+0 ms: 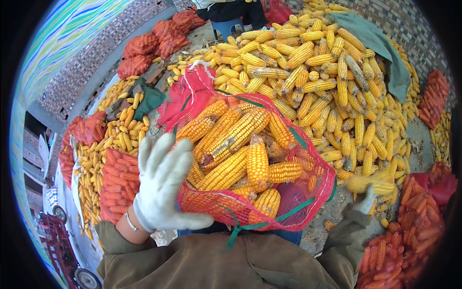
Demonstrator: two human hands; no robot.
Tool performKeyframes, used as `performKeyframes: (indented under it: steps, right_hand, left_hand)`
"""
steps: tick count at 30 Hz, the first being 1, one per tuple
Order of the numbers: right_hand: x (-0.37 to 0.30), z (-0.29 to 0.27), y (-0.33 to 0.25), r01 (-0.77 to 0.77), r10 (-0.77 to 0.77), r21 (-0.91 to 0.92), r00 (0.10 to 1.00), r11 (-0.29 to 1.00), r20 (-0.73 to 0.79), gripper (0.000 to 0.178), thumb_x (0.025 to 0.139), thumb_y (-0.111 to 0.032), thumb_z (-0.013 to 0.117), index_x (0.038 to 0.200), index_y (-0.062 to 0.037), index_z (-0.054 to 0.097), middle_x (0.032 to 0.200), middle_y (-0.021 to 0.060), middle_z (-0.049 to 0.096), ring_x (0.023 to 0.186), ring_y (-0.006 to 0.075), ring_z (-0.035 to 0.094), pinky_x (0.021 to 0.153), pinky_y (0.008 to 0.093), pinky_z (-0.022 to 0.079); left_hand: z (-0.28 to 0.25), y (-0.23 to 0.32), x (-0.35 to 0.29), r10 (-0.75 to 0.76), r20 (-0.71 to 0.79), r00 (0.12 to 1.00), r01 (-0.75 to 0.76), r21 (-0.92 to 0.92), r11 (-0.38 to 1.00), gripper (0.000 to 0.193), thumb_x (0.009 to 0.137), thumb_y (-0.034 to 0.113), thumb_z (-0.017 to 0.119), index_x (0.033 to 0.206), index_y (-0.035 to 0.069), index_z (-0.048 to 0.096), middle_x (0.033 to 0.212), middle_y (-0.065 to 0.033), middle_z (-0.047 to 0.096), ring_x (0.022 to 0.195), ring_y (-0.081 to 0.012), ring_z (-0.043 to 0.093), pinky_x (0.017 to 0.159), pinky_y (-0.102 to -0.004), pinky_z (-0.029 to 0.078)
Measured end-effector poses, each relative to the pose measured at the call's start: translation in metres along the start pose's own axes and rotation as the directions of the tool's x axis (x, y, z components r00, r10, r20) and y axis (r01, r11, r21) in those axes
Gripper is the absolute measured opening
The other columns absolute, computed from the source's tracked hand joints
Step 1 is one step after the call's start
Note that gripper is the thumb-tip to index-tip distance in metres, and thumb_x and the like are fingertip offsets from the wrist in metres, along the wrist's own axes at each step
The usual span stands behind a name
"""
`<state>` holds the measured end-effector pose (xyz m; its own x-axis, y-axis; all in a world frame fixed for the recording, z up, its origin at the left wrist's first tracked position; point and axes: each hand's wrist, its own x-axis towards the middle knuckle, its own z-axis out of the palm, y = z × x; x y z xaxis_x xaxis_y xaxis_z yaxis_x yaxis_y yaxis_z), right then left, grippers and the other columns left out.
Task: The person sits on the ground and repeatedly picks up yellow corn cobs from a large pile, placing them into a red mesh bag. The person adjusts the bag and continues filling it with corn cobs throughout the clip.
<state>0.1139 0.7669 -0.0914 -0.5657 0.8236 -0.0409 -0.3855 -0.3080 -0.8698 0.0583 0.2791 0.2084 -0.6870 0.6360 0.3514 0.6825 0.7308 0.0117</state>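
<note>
In front of me a red mesh bag [308, 212] with green bands gapes wide, with several yellow corn cobs [257, 159] lying inside it. My left hand [166, 190], in a white glove, is at the bag's left side, fingers spread and palm facing the bag; it grips nothing. Off to the right, my gloved right hand [365, 200] is closed around a corn cob [370, 184], blurred by motion. That cob is outside the bag, near the lower edge of the big corn pile [332, 91].
Filled red mesh bags stand at the lower right [409, 221], left [118, 180] and back left [139, 45]. A green cloth [385, 53] covers part of the pile. Loose cobs [91, 192] lie at left. A person's dark-clothed legs and a blue stool [226, 28] show at the back.
</note>
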Motion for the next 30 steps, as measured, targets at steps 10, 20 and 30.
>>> performKeyframes:
  steps: [10, 20, 30]
  right_hand:
    - [-0.105, 0.33, -0.262, 0.951, 0.517, -0.115, -0.053, 0.288, 0.854, 0.061, 0.067, -0.042, 0.082, 0.115, -0.0081, 0.066, 0.118, 0.0204, 0.063, 0.099, 0.0346, 0.066, 0.089, 0.0443, 0.056]
    - [-0.193, 0.341, -0.123, 0.919, -0.246, 0.285, -0.22, 0.272, 0.944, 0.048, 0.072, -0.021, 0.073, 0.119, -0.0108, 0.065, 0.134, 0.0193, 0.057, 0.114, 0.0335, 0.062, 0.087, 0.0441, 0.052]
    - [-0.016, -0.059, 0.047, -0.182, 0.3, -0.934, 0.95, 0.307, -0.086, 0.073, 0.087, -0.055, 0.063, 0.138, -0.0036, 0.056, 0.13, 0.0274, 0.062, 0.119, 0.0421, 0.061, 0.105, 0.0437, 0.046]
  left_hand:
    - [-0.036, -0.023, 0.008, 0.322, -0.011, 0.947, -0.321, 0.028, 0.947, 0.028, 0.057, 0.017, 0.075, 0.085, 0.02, 0.075, 0.067, 0.0048, 0.049, 0.084, -0.016, 0.062, 0.117, -0.0696, 0.025]
    - [-0.038, -0.019, 0.011, 0.285, 0.005, 0.959, -0.285, 0.065, 0.956, 0.022, 0.062, 0.017, 0.071, 0.083, 0.015, 0.073, 0.077, -0.0018, 0.048, 0.081, -0.023, 0.059, 0.118, -0.0672, 0.022]
    - [0.023, -0.007, 0.027, 0.233, 0.192, 0.953, -0.172, -0.289, 0.942, 0.016, 0.09, 0.019, 0.061, 0.1, 0.01, 0.052, 0.138, -0.0256, 0.058, 0.131, -0.0437, 0.051, 0.118, -0.0613, 0.022]
